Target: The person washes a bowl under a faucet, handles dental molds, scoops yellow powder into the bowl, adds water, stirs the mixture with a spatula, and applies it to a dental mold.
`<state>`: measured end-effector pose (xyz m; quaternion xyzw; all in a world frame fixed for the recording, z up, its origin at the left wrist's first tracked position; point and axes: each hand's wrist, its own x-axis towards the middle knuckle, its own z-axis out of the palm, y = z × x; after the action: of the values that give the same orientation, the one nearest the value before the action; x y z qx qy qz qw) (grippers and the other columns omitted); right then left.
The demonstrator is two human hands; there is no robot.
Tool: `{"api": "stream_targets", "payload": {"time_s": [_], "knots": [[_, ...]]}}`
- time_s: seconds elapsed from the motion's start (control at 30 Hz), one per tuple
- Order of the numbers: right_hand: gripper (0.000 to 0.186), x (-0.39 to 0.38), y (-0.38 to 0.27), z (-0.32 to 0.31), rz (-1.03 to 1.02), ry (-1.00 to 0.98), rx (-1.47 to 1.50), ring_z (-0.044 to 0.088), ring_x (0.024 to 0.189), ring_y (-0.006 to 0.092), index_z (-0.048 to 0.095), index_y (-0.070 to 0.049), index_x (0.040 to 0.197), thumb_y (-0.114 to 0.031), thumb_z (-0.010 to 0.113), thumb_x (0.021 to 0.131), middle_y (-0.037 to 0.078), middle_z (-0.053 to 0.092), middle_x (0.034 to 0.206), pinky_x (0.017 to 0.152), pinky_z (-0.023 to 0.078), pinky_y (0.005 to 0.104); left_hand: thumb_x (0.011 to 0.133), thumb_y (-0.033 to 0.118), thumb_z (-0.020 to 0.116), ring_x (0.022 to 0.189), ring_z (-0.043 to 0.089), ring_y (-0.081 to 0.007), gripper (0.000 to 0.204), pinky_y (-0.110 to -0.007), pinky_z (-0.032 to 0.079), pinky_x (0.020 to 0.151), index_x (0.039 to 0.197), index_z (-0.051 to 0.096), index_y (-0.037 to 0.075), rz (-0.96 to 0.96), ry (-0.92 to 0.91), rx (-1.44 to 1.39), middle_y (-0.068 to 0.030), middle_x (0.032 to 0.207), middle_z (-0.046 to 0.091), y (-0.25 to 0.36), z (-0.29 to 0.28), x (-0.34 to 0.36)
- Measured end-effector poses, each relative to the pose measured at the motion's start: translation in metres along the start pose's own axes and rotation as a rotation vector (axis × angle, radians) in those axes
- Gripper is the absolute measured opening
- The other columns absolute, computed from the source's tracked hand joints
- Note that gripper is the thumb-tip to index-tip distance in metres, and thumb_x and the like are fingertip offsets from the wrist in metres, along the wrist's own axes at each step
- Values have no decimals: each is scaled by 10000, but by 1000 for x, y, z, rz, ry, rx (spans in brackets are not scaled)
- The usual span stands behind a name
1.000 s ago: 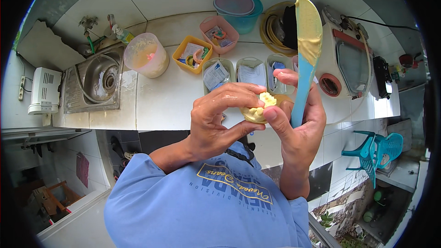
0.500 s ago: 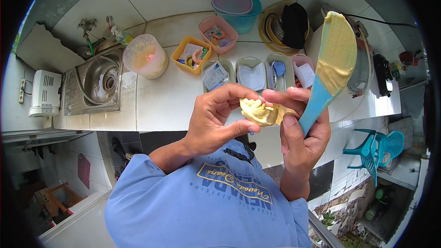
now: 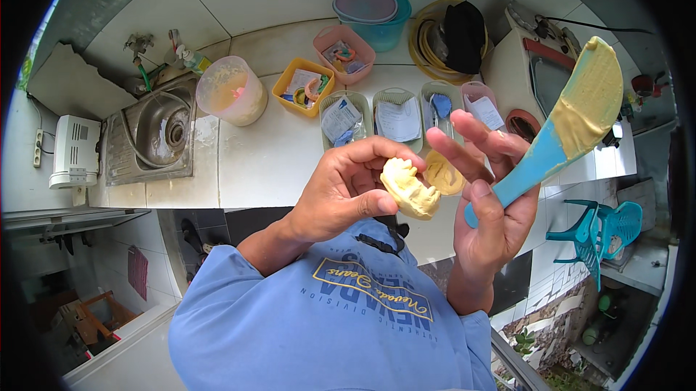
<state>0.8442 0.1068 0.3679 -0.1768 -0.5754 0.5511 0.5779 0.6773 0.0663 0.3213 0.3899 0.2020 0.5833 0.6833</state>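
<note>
My left hand (image 3: 335, 186) pinches a yellow plaster dental cast (image 3: 412, 189) between thumb and fingers, above the counter's front edge. A row of moulded teeth shows on the cast, which is tilted. Just right of it is my right hand (image 3: 494, 221), apart from the cast. Its thumb and palm grip a light blue mixing spatula (image 3: 523, 171), while some fingers stretch out. Thick yellow paste coats the spatula's broad blade, which points up and right. Between my hands, a rounded yellow mass (image 3: 444, 172) shows behind the cast; whether it lies in a bowl I cannot tell.
Along the tiled counter (image 3: 246, 159) stand a yellow basket (image 3: 291, 103), a pink basket (image 3: 362, 76) and several pale baskets with papers. A smeared translucent bucket (image 3: 243, 105) is beside the steel sink (image 3: 161, 163). At the back are a teal tub (image 3: 391, 32) and a coiled hose (image 3: 424, 61).
My right hand has pulled away from the cast, to the right, its fingers spreading and the spatula swinging right. The cast has tipped downward at its right end in my left hand.
</note>
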Motion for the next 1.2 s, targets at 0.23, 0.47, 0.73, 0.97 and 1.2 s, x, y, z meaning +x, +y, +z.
{"api": "stream_targets", "payload": {"time_s": [0.23,0.47,0.73,0.97,1.2], "knots": [[455,-9,3,-4,-52,-98,-23,622,1040,430,387,58,1254,4,406,802,336,490,1256,969,468,484,824,225,749,1047,598,-144,491,-302,491,911,1200,531,-4,-8,-4,-25,-82,1131,611,-3,4,-3],[475,-17,-1,-3,-35,-41,-7,643,1014,392,397,49,1254,-16,418,785,325,498,1254,1025,401,504,825,214,744,1035,601,-143,478,-304,497,906,1195,527,2,-37,20,-35,-73,1098,616,-4,7,-5],[361,-25,2,-21,-31,178,-87,654,884,275,450,28,1206,-22,425,849,244,570,1133,913,477,429,839,143,722,1079,589,-164,436,-322,479,939,1201,521,5,98,28,78,-99,1131,607,-7,10,-2],[209,-37,3,-36,60,238,-113,561,670,117,510,11,1109,-34,554,910,145,589,1006,507,475,218,820,131,735,1147,558,-218,457,-369,440,989,1198,504,20,148,104,268,-106,1106,585,-7,9,0],[159,-49,8,-52,166,320,-230,446,509,35,559,2,1018,-55,634,891,79,583,916,392,333,170,794,48,742,1146,550,-172,488,-329,416,1007,1206,483,9,246,109,348,-110,1170,570,-12,4,2]]}}
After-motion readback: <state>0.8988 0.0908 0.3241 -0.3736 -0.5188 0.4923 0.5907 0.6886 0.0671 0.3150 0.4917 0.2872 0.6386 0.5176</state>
